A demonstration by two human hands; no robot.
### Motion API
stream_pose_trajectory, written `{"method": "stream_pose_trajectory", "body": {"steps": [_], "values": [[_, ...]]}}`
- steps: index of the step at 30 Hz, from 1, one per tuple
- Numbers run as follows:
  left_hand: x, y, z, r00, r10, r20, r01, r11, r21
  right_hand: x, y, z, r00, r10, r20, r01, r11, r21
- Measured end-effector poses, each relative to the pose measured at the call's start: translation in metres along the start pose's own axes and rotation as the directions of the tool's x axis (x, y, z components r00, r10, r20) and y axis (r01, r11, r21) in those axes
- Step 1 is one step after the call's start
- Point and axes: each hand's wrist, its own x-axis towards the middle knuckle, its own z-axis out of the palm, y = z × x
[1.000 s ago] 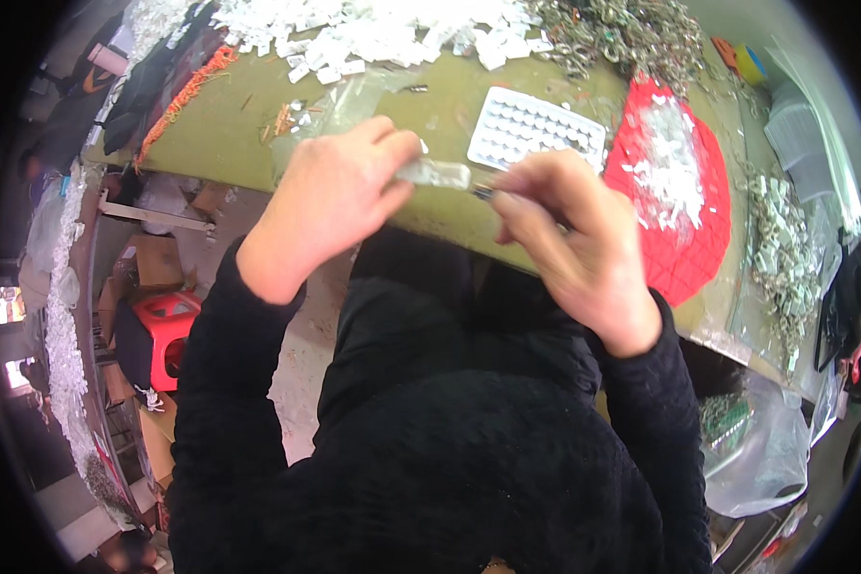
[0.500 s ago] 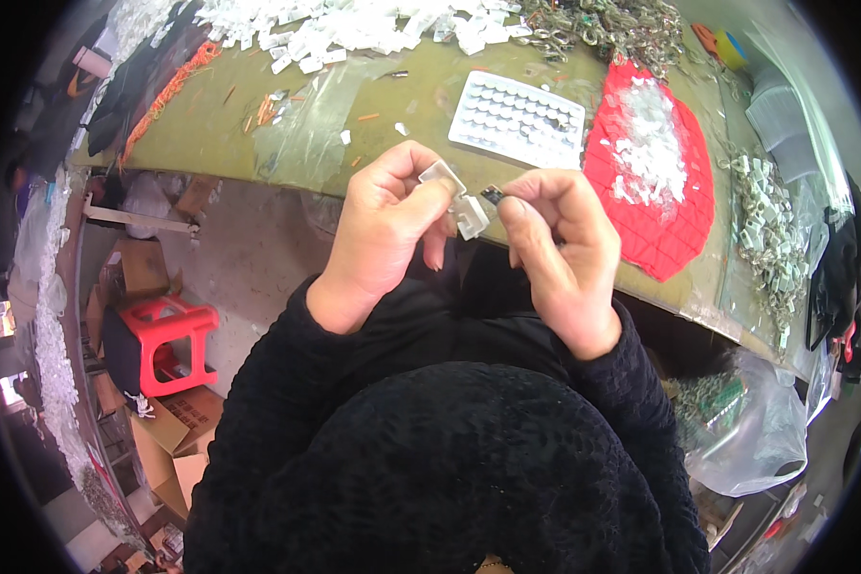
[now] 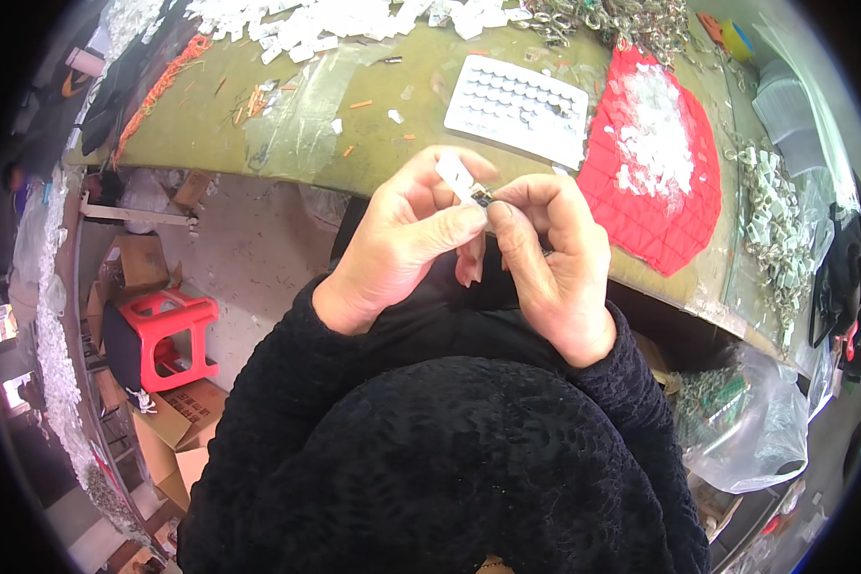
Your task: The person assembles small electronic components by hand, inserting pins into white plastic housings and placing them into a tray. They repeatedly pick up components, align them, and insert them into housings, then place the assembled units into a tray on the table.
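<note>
My left hand (image 3: 407,234) is closed on a small white plastic case (image 3: 454,176), whose upper flap sticks out past the thumb. The rest of the case is covered by my fingers. Between the thumb and forefinger of my right hand (image 3: 555,253) is a small dark circuit board (image 3: 481,197), pressed up against the case. Both hands meet in front of the table's near edge. Beyond them on the table lies a white tray (image 3: 517,112) with rows of round, coin-like cells.
Right of the tray, a red quilted cloth (image 3: 641,215) carries a heap of small white pieces (image 3: 655,134). White cases (image 3: 297,29) pile up at the far side, beside metal clips (image 3: 607,19). More cases with clips (image 3: 770,210) lie at right. A red stool (image 3: 177,335) stands lower left.
My right hand has brought the circuit board left against the case. My left hand has turned the case, and its thumb now covers the lower half.
</note>
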Motion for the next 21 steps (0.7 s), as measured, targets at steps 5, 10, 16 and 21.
{"method": "stream_pose_trajectory", "body": {"steps": [5, 10, 16, 21], "values": [[-0.002, -0.004, -0.003, 0.999, 0.041, -0.013, -0.040, 0.998, 0.055, -0.002, -0.001, 0.001, 0.999, 0.046, -0.016, -0.044, 0.993, 0.110], [-0.002, -0.005, -0.005, 0.996, 0.081, 0.023, -0.081, 0.996, 0.024, 0.001, -0.009, -0.008, 0.968, 0.226, 0.107, -0.244, 0.946, 0.212], [-0.005, -0.010, -0.008, 0.991, 0.119, 0.057, -0.117, 0.993, -0.033, -0.008, -0.010, -0.004, 0.987, 0.148, 0.056, -0.152, 0.984, 0.089], [-0.003, -0.012, -0.008, 0.979, 0.189, 0.073, -0.188, 0.982, -0.021, -0.013, 0.010, 0.005, 0.995, -0.083, 0.047, 0.084, 0.996, -0.025]]}}
